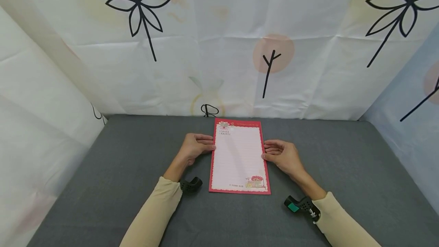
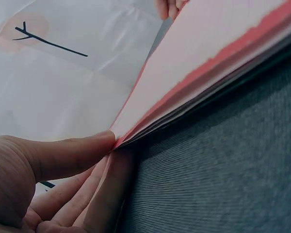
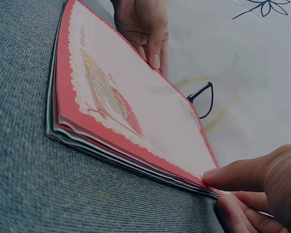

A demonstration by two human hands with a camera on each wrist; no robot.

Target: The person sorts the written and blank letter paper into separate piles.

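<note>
A red-bordered notepad [image 1: 238, 155] with pale ruled paper lies lengthwise on the grey cloth, small cartoon prints at its top left and bottom right. My left hand [image 1: 197, 148] pinches its left edge, thumb on top and fingers underneath, as the left wrist view shows. On the opposite side my right hand [image 1: 282, 156] grips the right edge in the same way. Several layers of sheets, some with green and white edges, show along the side of the notepad [image 3: 131, 97] in the right wrist view.
A grey cloth-covered table [image 1: 137, 201] spreads under both arms. White fabric [image 1: 223, 22] with black flower and tree drawings hangs behind the table and along both sides. Black wrist cameras, such as the left camera [image 1: 191, 185], sit at each cuff.
</note>
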